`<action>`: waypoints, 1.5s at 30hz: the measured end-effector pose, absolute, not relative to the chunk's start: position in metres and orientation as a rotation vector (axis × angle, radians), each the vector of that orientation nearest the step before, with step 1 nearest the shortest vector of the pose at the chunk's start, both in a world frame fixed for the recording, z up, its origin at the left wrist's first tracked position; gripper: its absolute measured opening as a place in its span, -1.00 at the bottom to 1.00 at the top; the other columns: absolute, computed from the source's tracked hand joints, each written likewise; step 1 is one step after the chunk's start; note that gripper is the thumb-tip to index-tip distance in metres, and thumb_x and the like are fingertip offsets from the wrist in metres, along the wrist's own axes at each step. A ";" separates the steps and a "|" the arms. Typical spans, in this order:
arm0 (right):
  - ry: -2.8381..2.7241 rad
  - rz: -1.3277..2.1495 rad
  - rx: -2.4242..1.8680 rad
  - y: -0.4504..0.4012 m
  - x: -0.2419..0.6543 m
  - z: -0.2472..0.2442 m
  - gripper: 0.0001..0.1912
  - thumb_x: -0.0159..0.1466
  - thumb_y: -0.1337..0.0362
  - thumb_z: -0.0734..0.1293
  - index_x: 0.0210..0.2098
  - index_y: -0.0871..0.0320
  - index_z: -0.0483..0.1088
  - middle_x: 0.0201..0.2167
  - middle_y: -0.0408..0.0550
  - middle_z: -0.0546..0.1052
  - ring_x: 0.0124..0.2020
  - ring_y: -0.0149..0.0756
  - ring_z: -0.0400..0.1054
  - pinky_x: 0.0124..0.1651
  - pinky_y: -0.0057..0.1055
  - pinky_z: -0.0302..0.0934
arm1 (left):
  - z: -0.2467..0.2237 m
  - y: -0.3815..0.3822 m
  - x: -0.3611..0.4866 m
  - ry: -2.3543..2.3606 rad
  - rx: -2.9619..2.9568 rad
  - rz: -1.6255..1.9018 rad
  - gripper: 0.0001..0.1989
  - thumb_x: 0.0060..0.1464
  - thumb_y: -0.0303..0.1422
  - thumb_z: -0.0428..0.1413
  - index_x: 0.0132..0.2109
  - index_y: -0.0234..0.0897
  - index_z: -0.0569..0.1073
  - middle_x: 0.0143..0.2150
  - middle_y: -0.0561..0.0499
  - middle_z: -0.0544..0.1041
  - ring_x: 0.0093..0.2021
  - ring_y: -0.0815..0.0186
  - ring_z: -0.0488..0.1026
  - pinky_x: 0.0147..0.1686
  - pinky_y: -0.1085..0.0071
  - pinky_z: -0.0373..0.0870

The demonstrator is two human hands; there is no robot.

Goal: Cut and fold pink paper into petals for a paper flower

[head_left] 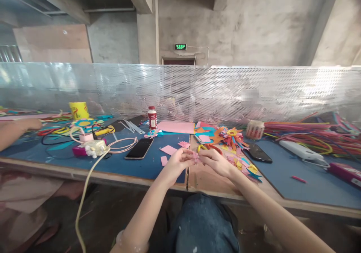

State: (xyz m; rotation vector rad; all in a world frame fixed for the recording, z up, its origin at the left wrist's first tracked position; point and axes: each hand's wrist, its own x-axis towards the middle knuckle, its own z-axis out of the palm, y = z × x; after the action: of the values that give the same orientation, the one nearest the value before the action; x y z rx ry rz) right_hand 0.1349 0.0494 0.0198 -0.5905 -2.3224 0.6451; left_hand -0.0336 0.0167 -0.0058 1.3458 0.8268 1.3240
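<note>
Between both hands is a small pink paper flower [195,156], held just above the table's front part. My left hand [180,160] pinches it from the left side. From the right, my right hand [213,160] has its fingers closed on it too; the fingertips partly hide its shape. Just behind the hands lie scissors [202,148] with yellow and red handles. Another pink paper flower [184,144] rests behind my left hand, near a pink paper piece [168,150]. Pink, yellow and blue paper cutouts [244,164] are spread beside my right hand.
A phone [139,148] and a power strip [93,147] with cables lie left. Further back stand a red-capped bottle [152,118] and yellow tub [79,111]. At right are another phone [258,153], a white glue gun [301,150] and coloured strips [307,132]. A co-worker's arm [17,131] reaches in left.
</note>
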 end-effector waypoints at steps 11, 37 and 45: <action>-2.108 -0.202 -0.672 0.057 0.139 0.004 -0.89 0.17 0.25 0.22 -0.34 0.16 0.26 -0.43 -0.11 0.40 -0.46 -0.41 0.26 -0.42 -0.51 0.06 | -0.007 0.019 -0.031 1.051 1.500 1.437 -0.78 -0.16 -0.33 0.17 -0.31 -0.34 0.42 -0.44 0.05 0.44 -0.38 0.37 0.36 -0.31 0.45 0.23; -2.096 -0.592 -0.672 0.053 0.125 -0.004 -0.86 0.21 0.34 0.17 -0.39 0.19 0.35 -0.50 -0.12 0.47 -0.52 -0.44 0.34 -0.55 -0.54 -0.01 | -0.010 0.020 -0.031 1.078 1.689 1.440 -0.83 -0.07 -0.35 0.10 -0.27 -0.28 0.38 -0.47 0.08 0.41 -0.41 0.38 0.37 -0.40 0.51 0.22; -2.114 -0.221 -0.810 0.050 0.123 -0.001 -0.90 0.14 0.36 0.20 -0.38 0.20 0.34 -0.55 -0.12 0.41 -0.53 -0.41 0.28 -0.47 -0.52 0.05 | -0.008 0.017 -0.031 1.100 1.735 1.440 -0.83 -0.06 -0.35 0.08 -0.26 -0.29 0.38 -0.48 0.07 0.40 -0.43 0.38 0.35 -0.43 0.52 0.20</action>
State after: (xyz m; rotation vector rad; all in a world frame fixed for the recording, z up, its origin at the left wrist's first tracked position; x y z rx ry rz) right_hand 0.1226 0.0497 -0.0013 -0.8102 -2.1139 -0.2208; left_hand -0.0308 0.0171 -0.0084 1.7348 1.1002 1.4401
